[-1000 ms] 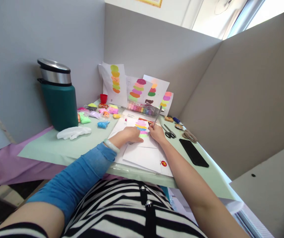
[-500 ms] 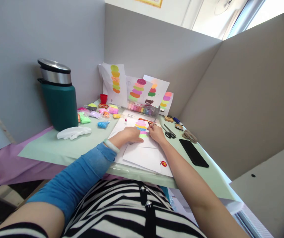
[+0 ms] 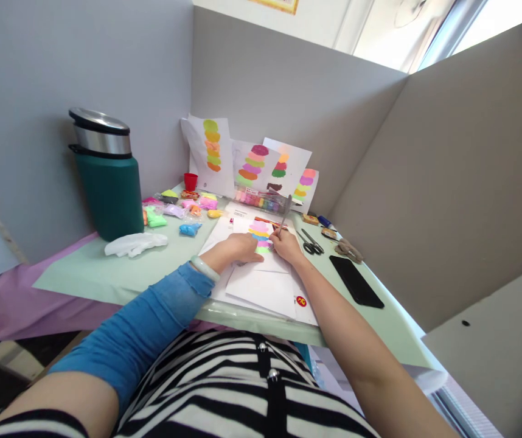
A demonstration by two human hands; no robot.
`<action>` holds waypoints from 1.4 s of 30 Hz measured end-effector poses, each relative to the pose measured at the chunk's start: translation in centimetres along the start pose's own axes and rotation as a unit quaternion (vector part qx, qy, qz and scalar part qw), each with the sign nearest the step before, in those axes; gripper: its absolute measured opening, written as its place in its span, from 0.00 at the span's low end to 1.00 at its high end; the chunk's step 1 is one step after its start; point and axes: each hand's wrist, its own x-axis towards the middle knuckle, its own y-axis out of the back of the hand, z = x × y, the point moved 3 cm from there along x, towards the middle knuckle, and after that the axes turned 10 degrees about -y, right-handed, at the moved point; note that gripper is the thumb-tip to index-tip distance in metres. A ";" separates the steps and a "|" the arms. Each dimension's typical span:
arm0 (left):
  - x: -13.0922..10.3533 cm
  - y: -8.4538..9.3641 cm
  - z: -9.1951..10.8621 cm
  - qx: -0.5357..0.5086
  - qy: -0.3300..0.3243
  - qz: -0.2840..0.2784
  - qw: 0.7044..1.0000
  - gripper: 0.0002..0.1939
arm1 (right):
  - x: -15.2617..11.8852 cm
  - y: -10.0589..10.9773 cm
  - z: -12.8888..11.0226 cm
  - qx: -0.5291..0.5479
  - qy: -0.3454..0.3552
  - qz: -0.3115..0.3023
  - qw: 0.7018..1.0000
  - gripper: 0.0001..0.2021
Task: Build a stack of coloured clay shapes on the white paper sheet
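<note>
My left hand [image 3: 243, 248] lies spread on the left side of a white sheet [image 3: 272, 263], thumb pointing right, holding nothing. Bands of pink, yellow, blue, purple and green [image 3: 260, 227] run down the sheet between my hands. My right hand [image 3: 285, 244] is closed round a thin metal fork [image 3: 285, 214]; its handle leans up and its tines touch the sheet near the lowest bands. More white papers lie beneath, and a reddish pencil-like strip [image 3: 266, 221] is just behind the bands.
A green bottle [image 3: 110, 188] and white tissue [image 3: 135, 244] stand at left, near bagged coloured clay [image 3: 174, 210]. Scissors [image 3: 312, 243] and a black phone [image 3: 356, 281] lie at right. Painted sheets [image 3: 219, 182] lean at the back behind a marker case [image 3: 261, 199].
My right hand and the fork have shifted very slightly left, with the handle's top a little lower. My left hand has not visibly moved.
</note>
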 end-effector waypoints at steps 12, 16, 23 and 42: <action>-0.1 0.0 0.0 0.001 0.005 -0.001 1.000 0.29 | -0.1 0.2 -0.1 -0.005 -0.005 0.007 1.000 0.10; -0.1 0.1 0.1 0.003 0.007 -0.001 1.000 0.30 | -0.1 0.2 0.0 -0.012 -0.013 0.001 1.000 0.10; -0.1 0.1 0.1 0.006 0.002 -0.004 1.000 0.31 | 0.0 0.1 0.1 -0.017 -0.018 -0.001 1.000 0.11; -0.2 0.1 0.1 0.006 0.004 -0.005 1.000 0.30 | 0.0 0.0 0.2 -0.018 -0.020 -0.007 1.000 0.10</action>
